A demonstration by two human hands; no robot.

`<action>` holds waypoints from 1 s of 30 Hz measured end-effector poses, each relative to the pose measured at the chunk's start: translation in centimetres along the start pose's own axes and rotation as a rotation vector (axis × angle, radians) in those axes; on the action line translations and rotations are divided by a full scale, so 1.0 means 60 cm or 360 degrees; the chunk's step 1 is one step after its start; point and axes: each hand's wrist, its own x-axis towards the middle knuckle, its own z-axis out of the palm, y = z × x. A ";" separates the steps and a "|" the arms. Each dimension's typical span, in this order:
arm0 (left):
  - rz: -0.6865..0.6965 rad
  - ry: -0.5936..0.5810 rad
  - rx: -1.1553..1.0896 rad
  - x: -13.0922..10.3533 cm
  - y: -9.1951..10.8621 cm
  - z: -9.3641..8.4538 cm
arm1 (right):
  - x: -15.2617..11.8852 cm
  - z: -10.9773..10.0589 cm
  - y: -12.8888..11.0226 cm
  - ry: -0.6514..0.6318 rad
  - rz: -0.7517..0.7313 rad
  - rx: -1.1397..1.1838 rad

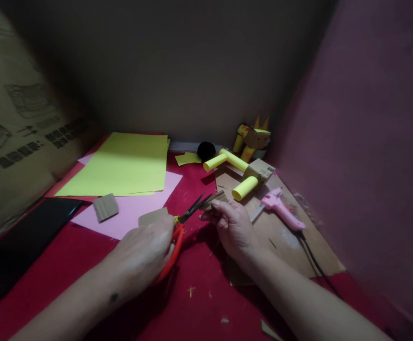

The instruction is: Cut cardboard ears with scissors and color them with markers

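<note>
My left hand point(149, 248) is closed around the red-orange handles of a pair of scissors point(174, 253). The dark blades are parted and point up to the right, with their tips at the edge of a small piece of cardboard point(213, 201). Between the thumb and fingers of my right hand point(233, 227) that brown, ridged piece is pinched. Two more cardboard pieces, a squarish one point(106, 207) and a partly hidden one point(153, 216), lie on pink paper point(128, 225) left of the scissors.
Yellow paper sheets point(121, 163) lie at the back left, near a black phone-like slab point(29, 241). To the right, a pink glue gun point(282, 210) and a figure of yellow paper tubes point(245, 189) rest on a cardboard sheet point(309, 251). A yellow cardboard animal point(256, 138) stands behind.
</note>
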 end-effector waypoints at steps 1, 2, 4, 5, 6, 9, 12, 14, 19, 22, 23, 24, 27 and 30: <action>0.0002 0.0033 -0.0018 0.001 -0.003 0.003 | 0.000 0.000 -0.001 0.0000 -0.0001 -0.0004; 0.0008 0.0074 -0.0069 0.003 -0.006 0.005 | 0.001 0.000 -0.001 0.0005 -0.0003 -0.0010; 0.0022 0.0139 -0.0304 0.006 -0.011 0.010 | 0.001 0.000 -0.001 0.0010 -0.0013 -0.0020; 0.0017 0.0159 -0.0496 0.008 -0.012 0.011 | 0.000 0.000 -0.001 0.0006 -0.0021 -0.0020; -0.0001 0.0171 -0.0728 0.009 -0.012 0.011 | 0.000 0.001 0.000 -0.0005 -0.0026 -0.0022; -0.0103 0.0189 -0.1349 0.010 -0.004 0.003 | -0.004 0.003 0.002 -0.0039 -0.0001 -0.0012; -0.0084 0.0289 -0.1549 0.009 0.009 -0.009 | -0.009 0.005 0.003 -0.0090 0.0033 -0.0023; -0.0093 0.0381 -0.1578 0.009 0.015 -0.014 | -0.012 0.006 0.003 -0.0146 0.0061 -0.0042; -0.0124 0.0453 -0.1666 0.009 0.014 -0.011 | -0.022 0.010 0.000 -0.0240 0.0238 -0.0208; -0.0079 0.0467 -0.1761 0.008 0.014 -0.010 | -0.030 0.015 0.000 -0.0309 0.0301 -0.0368; -0.0067 0.0460 -0.1774 0.007 0.016 -0.011 | -0.032 0.016 -0.001 -0.0335 0.0309 -0.0403; -0.0057 0.0455 -0.1765 0.007 0.017 -0.012 | -0.034 0.016 -0.001 -0.0355 0.0313 -0.0429; -0.0049 0.0473 -0.1678 0.004 0.021 -0.015 | -0.036 0.015 -0.002 -0.0368 0.0311 -0.0489; -0.0059 0.0468 -0.1625 0.002 0.021 -0.019 | -0.034 0.013 -0.003 -0.0317 0.0253 -0.0513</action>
